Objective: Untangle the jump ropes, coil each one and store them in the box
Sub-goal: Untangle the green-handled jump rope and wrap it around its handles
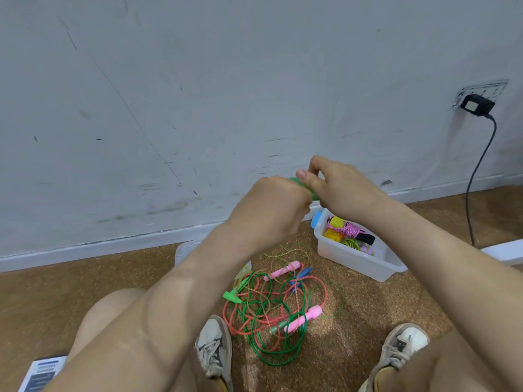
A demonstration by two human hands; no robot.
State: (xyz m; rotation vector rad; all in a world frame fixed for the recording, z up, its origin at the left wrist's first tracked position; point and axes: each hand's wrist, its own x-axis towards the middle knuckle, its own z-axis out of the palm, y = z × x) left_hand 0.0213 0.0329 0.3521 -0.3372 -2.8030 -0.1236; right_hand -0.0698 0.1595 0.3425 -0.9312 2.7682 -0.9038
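Knees (113,315) spread on the floor, the person has left grip (276,202) and right grip (342,188) both clamped on a green handle (314,195) raised near the white box (356,261), which already holds several coiled ropes (343,232), while a tangle of green, red and gold ropes (268,309) lies unsorted between the sneakers (215,352), so perhaps half remains.

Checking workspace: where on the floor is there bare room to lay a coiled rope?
Bare cork floor lies left, between the skirting board and the left knee, and right, between the clear box and the right shoe. Crowded: the rope tangle by the left shoe, and the box, holding coiled ropes.
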